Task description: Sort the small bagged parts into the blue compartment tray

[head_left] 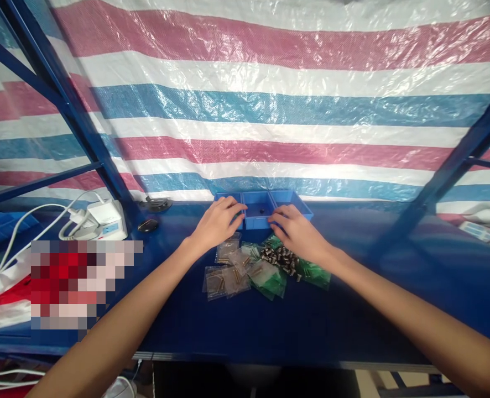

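Observation:
Three small blue plastic bins stand side by side at the back of the table: a left bin (pixel 224 195), a middle bin (pixel 256 223) and a right bin (pixel 297 203). A small dark piece (pixel 262 211) lies inside the middle one. My left hand (pixel 219 222) reaches over the left bin, its curled fingers at the middle bin's left wall. On the other side, the fingers of my right hand (pixel 298 231) bend onto the middle bin's right front corner. Below the hands lie a pile of metal screws (pixel 284 258), clear bags (pixel 228 281) with brass-coloured pins, and green-tinted bags (pixel 270 281).
A white power strip (pixel 111 221) with cables, a black mouse-like object (pixel 147 225) and a dark coiled item (pixel 157 204) are on the left. Blue frame posts (pixel 79 132) flank the table (pixel 245 326). A striped plastic sheet (pixel 270 110) hangs behind.

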{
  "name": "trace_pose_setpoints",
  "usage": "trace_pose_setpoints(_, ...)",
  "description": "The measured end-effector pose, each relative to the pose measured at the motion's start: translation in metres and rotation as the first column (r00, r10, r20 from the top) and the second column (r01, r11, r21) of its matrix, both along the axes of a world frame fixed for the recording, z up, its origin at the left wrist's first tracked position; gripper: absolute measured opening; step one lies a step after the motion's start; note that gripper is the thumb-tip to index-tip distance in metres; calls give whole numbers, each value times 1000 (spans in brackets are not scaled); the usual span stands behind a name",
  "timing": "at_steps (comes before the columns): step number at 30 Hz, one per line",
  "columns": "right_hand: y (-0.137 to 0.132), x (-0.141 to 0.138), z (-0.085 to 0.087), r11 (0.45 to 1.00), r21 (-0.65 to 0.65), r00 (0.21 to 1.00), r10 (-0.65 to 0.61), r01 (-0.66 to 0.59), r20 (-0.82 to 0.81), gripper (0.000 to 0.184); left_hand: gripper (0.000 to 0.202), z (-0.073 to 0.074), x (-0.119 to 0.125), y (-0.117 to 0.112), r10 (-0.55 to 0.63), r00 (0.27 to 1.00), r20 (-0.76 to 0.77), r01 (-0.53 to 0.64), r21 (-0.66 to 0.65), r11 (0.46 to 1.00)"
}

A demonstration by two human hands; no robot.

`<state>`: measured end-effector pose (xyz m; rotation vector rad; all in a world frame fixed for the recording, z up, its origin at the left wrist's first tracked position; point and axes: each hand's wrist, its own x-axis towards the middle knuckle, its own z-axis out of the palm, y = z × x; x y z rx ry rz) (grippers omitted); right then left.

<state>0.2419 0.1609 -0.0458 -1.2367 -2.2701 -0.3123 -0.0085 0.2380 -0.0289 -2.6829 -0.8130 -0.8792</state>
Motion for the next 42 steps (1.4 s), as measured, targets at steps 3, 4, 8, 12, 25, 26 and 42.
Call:
trace_pose_setpoints(3,0,-1,-1,1000,8,1000,-7,7,9,24,31,-8,-1,4,-25,1000,0,25,-56,998)
trace_pose_setpoints(4,1,-1,-1,1000,10,1000,-8,8,10,24,31,-10,-1,5,-31,999,14,32,-82,996)
trace_pose_setpoints(8,1,-3,0,1000,9,1000,-7,7,9,23,29,-14,3,6,-39,998,44,45,-144,989)
trace_pose_setpoints(12,0,-3,1,1000,2,1000,-17,17,6,25,27,-15,4,5,-69,996,59,77,-166,983)
trace_pose_setpoints(25,20,24,-8,995,9,987,-100,101,-129,18,26,-19,5,6,-106,984,144,133,-194,972)
trace_pose_setpoints(26,21,24,-9,995,14,984,-96,100,-149,17,26,-19,5,6,-108,984,145,135,-193,972)
trace_pose_setpoints(42,22,24,-13,995,39,975,-77,87,-210,23,28,-18,5,6,-105,984,140,132,-198,971)
